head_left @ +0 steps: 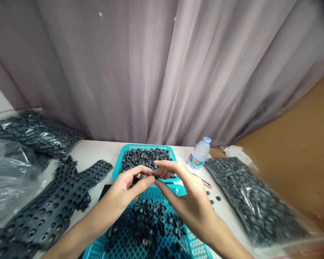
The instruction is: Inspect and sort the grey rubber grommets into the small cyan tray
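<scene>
My left hand (132, 183) and my right hand (187, 187) meet above the near turquoise basket (199, 246). Between the fingertips of both is a small dark piece (155, 176), pinched from each side. Another small black ring-like part (138, 176) sits in the curl of my left fingers. Under my hands, the near basket holds many loose black cylindrical parts (145, 216), some with a hole through them. A second turquoise basket (118, 167), just behind, is full of similar small dark parts (143, 158).
Perforated black rubber sheets (56, 196) lie at left beside bags of dark parts (32, 129). To the right are a water bottle (199, 154), pink tweezers-like tool (205, 182), small black scraps (218, 198) and a large filled bag (253, 198). A grey curtain (151, 72) hangs behind.
</scene>
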Demonstrator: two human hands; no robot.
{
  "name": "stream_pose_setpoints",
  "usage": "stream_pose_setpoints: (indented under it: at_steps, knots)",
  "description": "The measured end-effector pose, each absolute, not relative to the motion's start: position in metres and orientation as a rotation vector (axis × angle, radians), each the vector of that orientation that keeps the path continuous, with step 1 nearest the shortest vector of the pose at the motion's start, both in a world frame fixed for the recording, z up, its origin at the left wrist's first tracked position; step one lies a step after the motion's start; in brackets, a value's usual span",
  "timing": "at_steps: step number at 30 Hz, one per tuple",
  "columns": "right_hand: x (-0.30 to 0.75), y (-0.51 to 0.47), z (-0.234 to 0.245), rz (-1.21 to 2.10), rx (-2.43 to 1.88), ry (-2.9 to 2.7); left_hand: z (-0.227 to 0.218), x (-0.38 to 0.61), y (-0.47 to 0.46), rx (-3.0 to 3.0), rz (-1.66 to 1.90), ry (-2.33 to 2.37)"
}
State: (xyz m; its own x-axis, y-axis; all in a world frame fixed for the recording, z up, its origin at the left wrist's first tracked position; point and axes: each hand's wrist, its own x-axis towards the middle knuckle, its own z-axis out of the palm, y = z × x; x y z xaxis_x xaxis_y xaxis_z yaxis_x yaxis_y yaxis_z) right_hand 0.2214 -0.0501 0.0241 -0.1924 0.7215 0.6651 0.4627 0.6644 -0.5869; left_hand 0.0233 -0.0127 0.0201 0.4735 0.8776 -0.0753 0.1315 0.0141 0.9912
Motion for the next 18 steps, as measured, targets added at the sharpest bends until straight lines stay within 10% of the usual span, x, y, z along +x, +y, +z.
stream_pose_setpoints:
  at_steps: [18]
  knots:
    - [0.227,-0.047,0.034,0.462,-0.917,-1.861,0.019,0.018,-0.011,1.599,0.874,0.938]
